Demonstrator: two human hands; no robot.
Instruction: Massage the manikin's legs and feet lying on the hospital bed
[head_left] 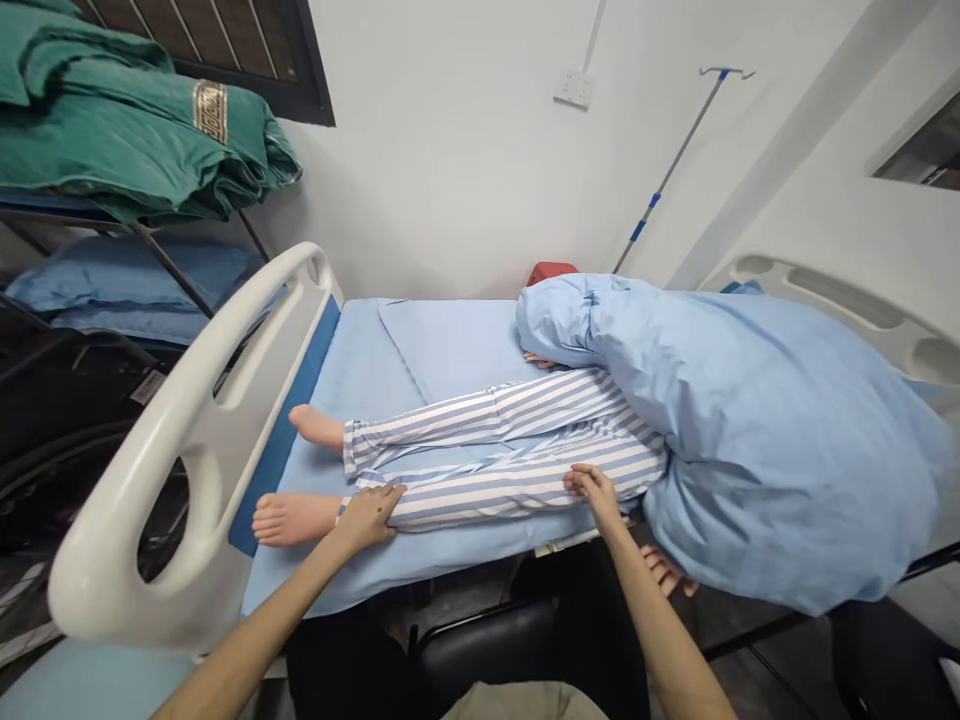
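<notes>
A mannequin in blue-and-white striped trousers [495, 490] lies on its back on a bed, legs stretched out and slightly apart. Its bare feet [296, 519] point towards the footboard at the left. Across the lower part of the nearer leg rests my left hand [373, 514], just above the ankle, with its fingers extended over the cloth. My right hand [595, 488] is at the thigh of the same leg, its fingers loosely bent and touching or just over the fabric. A bunched light-blue quilt [765, 430] hides the mannequin's upper body. Fingers of the mannequin's hand [661, 570] stick out beneath it.
The white footboard [187, 420] rises at the left, beside a dark wheelchair [60, 430]. Green folded cloth [142, 130] lies on a rack behind. At the far side stand an IV pole [679, 155] and a red object [551, 271]. A black chair [487, 645] is below me.
</notes>
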